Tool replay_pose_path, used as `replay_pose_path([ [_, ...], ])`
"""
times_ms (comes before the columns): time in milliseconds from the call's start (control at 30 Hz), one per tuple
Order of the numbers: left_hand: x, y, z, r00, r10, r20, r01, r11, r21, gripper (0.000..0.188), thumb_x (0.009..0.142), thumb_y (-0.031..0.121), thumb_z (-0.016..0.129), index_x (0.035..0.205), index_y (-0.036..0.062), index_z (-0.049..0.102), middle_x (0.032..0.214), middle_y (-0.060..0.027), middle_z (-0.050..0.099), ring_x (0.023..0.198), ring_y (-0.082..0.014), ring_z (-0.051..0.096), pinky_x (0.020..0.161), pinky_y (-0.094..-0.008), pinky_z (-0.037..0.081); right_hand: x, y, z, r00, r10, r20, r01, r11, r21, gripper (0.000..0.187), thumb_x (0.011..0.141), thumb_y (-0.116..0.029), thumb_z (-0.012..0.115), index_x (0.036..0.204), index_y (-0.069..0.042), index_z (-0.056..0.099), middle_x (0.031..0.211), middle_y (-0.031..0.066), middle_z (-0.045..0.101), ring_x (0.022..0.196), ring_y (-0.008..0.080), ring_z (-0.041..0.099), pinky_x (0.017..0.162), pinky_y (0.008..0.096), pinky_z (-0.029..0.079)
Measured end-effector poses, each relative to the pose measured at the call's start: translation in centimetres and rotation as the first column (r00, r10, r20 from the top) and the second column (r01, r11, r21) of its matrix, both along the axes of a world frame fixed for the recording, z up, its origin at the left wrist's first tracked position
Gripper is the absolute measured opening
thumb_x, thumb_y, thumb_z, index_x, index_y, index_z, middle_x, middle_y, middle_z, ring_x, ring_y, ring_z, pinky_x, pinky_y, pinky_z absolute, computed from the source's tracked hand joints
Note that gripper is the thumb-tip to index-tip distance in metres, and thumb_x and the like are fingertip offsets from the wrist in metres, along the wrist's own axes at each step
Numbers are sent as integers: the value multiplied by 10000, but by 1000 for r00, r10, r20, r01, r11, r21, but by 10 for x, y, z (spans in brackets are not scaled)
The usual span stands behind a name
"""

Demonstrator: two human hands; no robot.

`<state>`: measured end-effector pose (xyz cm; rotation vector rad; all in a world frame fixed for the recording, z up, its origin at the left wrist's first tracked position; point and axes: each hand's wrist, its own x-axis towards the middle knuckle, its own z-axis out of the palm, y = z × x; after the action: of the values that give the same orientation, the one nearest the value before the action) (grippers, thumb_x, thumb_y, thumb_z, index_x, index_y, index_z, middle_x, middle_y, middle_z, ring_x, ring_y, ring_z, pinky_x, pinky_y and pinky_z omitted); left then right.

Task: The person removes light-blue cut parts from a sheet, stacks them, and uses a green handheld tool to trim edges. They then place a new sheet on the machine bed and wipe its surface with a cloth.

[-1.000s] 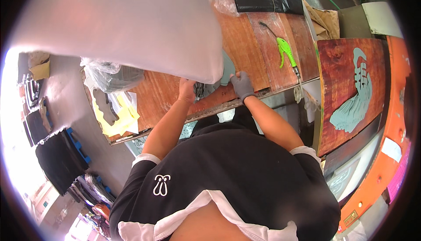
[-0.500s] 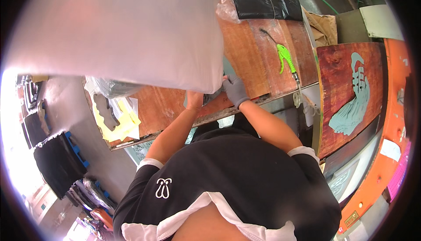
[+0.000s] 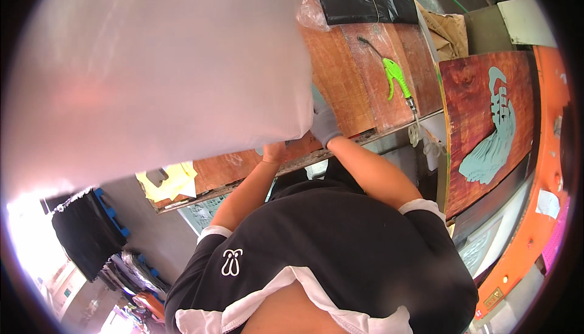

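A large pale, pinkish sheet-like thing (image 3: 158,72), blurred and close to the camera, covers the upper left of the view. Its lower right corner hangs over my hands. My left hand (image 3: 275,151) is bare at the near edge of the wooden table, its fingers mostly hidden behind the sheet. My right hand (image 3: 326,127) wears a grey glove and rests over the table beside the sheet's edge. Its fingertips are covered too, so what either hand holds does not show. A sliver of a grey-green piece (image 3: 317,98) shows just beyond the glove.
On the wooden table (image 3: 340,72) lie a green air blow gun (image 3: 396,77) and a black plastic-wrapped bundle (image 3: 368,5). Yellow paper (image 3: 176,182) sits at its left end. To the right, a brown board (image 3: 474,90) bears a fanned stack of pale green cut pieces (image 3: 494,145).
The pale sheet now reaches lower on the left, covering the clear plastic bag and part of the yellow paper. My left hand has shifted slightly down and right; more of the right fingers are hidden.
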<state>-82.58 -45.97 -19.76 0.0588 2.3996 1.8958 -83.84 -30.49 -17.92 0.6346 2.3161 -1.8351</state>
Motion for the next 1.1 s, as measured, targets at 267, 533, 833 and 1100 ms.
replay_pose_path([
  [267,0,19,20,965,-208,160,256,885,-390,489,770,157,654,1184,-42,485,1159,-165,532,1099,-307,477,951,-402,361,29,15,-1,944,-156,292,240,929,-281,259,898,-244,532,770,-26,584,661,24,595,628,150,572,574,303,451],
  [533,11,43,30,871,-483,90,355,493,-794,762,665,241,724,1300,13,370,1332,-130,404,1261,-325,327,1035,-495,230,30,46,-32,901,-227,370,309,934,-179,326,904,-286,500,1007,-1,619,860,103,640,855,184,591,774,316,449],
  [833,-107,46,33,941,-234,245,330,799,-502,568,777,239,641,1241,-11,429,1205,-226,501,1146,-377,459,957,-432,369,23,37,13,967,28,252,-83,974,212,610,760,-398,648,1176,24,502,1127,189,553,1078,321,523,903,380,415],
  [1100,-109,66,10,894,-424,144,408,640,-651,518,834,304,586,1224,-7,449,1122,-231,538,1093,-389,508,926,-426,404,7,24,-12,969,240,59,-235,823,518,741,686,-340,744,1227,38,407,1211,216,458,1147,359,437,958,425,369],
])
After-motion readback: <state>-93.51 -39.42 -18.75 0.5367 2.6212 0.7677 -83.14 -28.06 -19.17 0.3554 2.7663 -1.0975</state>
